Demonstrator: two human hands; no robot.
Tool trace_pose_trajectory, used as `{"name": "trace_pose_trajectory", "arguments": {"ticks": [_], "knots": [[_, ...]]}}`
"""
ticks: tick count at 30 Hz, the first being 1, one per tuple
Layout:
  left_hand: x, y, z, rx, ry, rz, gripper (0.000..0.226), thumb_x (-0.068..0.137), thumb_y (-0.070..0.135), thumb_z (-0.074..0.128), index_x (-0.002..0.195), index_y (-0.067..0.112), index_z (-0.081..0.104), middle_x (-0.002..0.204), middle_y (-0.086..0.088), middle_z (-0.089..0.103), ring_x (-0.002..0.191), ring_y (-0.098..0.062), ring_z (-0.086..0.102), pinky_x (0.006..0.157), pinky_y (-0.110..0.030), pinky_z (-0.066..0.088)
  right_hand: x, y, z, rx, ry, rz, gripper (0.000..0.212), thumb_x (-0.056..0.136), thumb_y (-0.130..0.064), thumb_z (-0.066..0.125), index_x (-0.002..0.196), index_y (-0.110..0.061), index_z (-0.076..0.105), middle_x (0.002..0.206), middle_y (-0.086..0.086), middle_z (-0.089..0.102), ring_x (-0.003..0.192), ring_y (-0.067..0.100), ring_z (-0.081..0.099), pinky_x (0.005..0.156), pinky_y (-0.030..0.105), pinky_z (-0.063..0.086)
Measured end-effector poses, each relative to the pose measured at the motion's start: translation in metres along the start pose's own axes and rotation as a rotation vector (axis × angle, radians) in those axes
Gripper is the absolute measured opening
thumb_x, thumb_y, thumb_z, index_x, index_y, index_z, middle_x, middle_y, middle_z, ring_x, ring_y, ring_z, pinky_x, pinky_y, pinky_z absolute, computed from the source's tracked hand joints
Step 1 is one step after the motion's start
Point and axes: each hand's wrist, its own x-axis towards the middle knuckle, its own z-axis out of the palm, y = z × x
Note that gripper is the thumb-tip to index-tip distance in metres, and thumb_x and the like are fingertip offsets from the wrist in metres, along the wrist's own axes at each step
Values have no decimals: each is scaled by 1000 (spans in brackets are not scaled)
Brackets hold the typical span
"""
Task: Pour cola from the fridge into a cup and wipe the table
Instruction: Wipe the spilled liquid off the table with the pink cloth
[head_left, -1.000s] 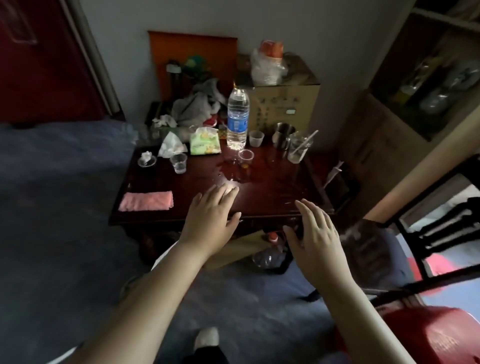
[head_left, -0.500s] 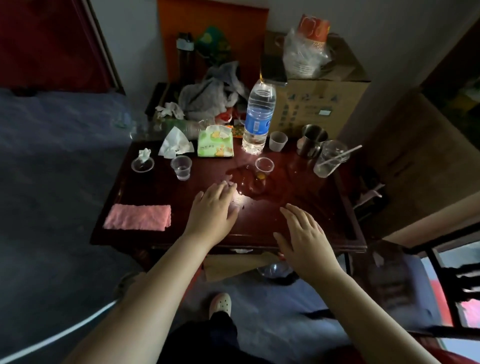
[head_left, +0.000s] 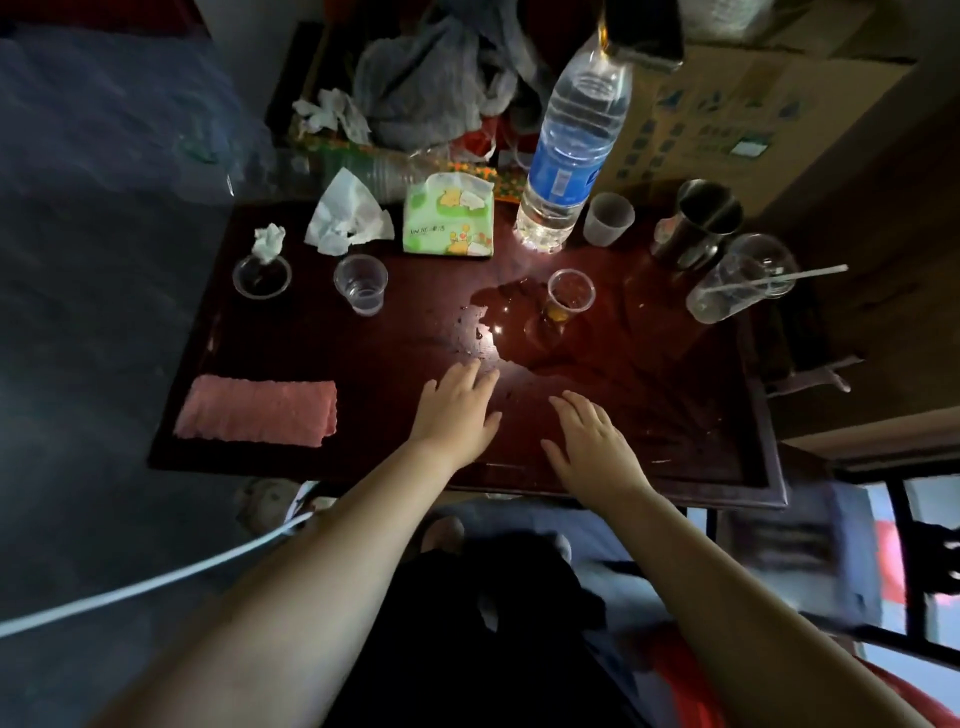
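The left hand (head_left: 457, 410) and right hand (head_left: 592, 447) are spread side by side over the near middle of the dark red wooden tabletop (head_left: 405, 338), fingers released and grasping nothing. Just beyond them, a small clear plastic cup (head_left: 569, 299) stands in a brownish puddle (head_left: 519, 332). A folded pink cloth (head_left: 257, 410) lies near left.

Print on tissue pack (head_left: 448, 218), bottle label (head_left: 569, 161): illegible.

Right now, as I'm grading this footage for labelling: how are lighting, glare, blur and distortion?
Head view: dim overall, floor almost black; bright glints on the spill beside the small cup; wide-angle bending tilts the water bottle; the picture's right edge is smeared with blur; left hand and right hand look reasonably sharp.
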Motion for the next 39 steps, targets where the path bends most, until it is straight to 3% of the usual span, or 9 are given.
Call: {"name": "trace_pose_trajectory", "arguments": {"ticks": [8,15,17,20,24,30,39], "knots": [[11,-2,14,20,-142,-117,63,95,43,45,149,22,21,154,-9,20,141,-27,17,105,-46,34,30,16,16,-11,-135,1,57,94,-33,49,145,-14,32,148,4,34,136,23,31,108,37,34],[16,3,13,19,-192,-150,63,94,36,49,149,20,23,151,-8,20,140,-29,16,104,-50,35,38,23,16,-70,-125,-70,46,94,-31,49,137,-16,43,134,0,44,121,21,43,96,35,43],[16,4,13,17,-199,-163,63,94,37,49,149,21,22,152,-8,19,140,-29,15,105,-51,34,45,24,7,-67,-86,-91,41,93,-31,49,131,-17,48,128,1,49,116,22,48,92,36,45],[17,4,15,50,-174,-154,64,94,41,49,148,21,23,151,-8,22,139,-29,19,104,-52,36,65,26,-14,16,135,-135,35,89,-25,55,122,-13,54,118,5,53,109,25,51,87,38,48],[16,3,19,54,-132,-150,63,93,43,49,148,21,25,151,-8,24,139,-28,22,103,-51,37,103,29,-47,73,387,-131,42,82,-20,65,120,-7,54,120,12,51,113,30,49,95,36,41],[14,7,26,70,-105,-169,66,94,49,44,148,19,22,153,-10,20,139,-29,20,105,-55,33,151,37,-57,20,268,-59,67,82,-33,69,139,-11,41,146,16,35,136,30,32,107,41,34],[11,9,31,89,-86,-186,68,94,53,41,149,20,19,155,-10,17,141,-29,17,107,-56,29,163,41,-51,60,283,-115,60,82,-25,69,134,-8,45,132,12,49,122,30,45,97,41,42]]}}
